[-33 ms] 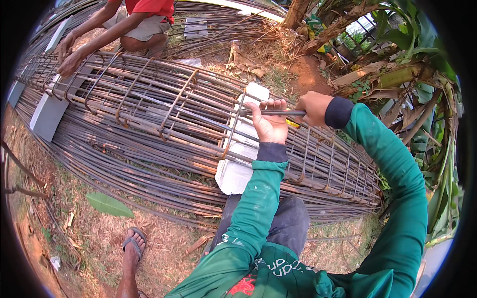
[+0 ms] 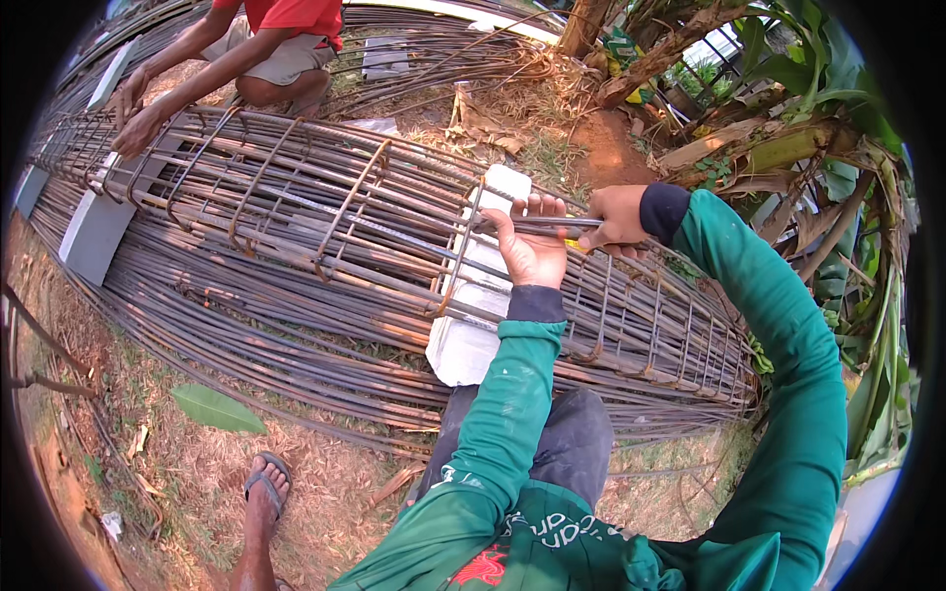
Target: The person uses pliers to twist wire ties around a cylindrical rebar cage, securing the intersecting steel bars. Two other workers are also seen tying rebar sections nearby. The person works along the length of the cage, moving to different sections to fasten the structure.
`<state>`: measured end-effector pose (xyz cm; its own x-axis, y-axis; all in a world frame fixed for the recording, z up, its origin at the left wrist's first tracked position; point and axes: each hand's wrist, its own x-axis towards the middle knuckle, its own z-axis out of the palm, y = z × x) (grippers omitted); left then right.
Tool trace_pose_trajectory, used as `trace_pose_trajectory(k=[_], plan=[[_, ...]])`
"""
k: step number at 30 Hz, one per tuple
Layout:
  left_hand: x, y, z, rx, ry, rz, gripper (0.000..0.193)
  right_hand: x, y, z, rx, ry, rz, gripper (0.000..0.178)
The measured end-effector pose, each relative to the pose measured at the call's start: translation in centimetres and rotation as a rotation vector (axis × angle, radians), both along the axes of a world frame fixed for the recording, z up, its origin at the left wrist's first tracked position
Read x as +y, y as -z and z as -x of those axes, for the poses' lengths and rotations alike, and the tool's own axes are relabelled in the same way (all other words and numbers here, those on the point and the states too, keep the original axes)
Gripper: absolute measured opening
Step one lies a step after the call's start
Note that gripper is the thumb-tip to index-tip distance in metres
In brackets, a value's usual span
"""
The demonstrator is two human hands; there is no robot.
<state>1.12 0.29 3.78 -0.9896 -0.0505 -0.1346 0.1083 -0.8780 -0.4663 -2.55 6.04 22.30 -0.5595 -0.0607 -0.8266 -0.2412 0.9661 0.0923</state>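
My right hand (image 2: 621, 217) is closed round the right end of a dark metal rod (image 2: 567, 223), its thumb reaching along the lower side. The rod runs left across my left hand (image 2: 535, 251), which is palm up with the thumb spread from loosely bent fingers. My left thumb is close to a rusty square stirrup (image 2: 461, 246) of the long rebar cage (image 2: 345, 202). Whether a wire sits at the rod's left tip is too small to tell. A white block (image 2: 463, 352) lies crosswise under the cage near my left hand.
At upper left, a co-worker in a red shirt (image 2: 296, 15) crouches with both hands at the cage. A grey block (image 2: 97, 236) supports it there. Loose rebar (image 2: 296, 325) is stacked beneath. A sandalled foot (image 2: 266, 483) stands lower left; banana plants (image 2: 828, 148) crowd the right.
My right hand has turned on the rod and come slightly lower, so its thumb and lower fingers now show. My left hand stays almost in place.
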Motion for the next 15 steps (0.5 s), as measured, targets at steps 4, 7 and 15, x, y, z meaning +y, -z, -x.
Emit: trace_pose_trajectory(k=[4,7,15], plan=[[0.5,2.5,3.0,0.455,-0.127,-0.182,0.04,1.5,-0.2,0.6,-0.278,0.373,0.245,0.051],[-0.8,1.7,2.5,0.2,-0.069,-0.044,0.043,0.5,0.4,-3.2,0.405,-0.36,0.012,0.084],[-0.3,0.2,1.3,-0.034,0.032,0.032,0.062,0.9,1.5,0.0,0.203,-0.114,-0.008,0.046]])
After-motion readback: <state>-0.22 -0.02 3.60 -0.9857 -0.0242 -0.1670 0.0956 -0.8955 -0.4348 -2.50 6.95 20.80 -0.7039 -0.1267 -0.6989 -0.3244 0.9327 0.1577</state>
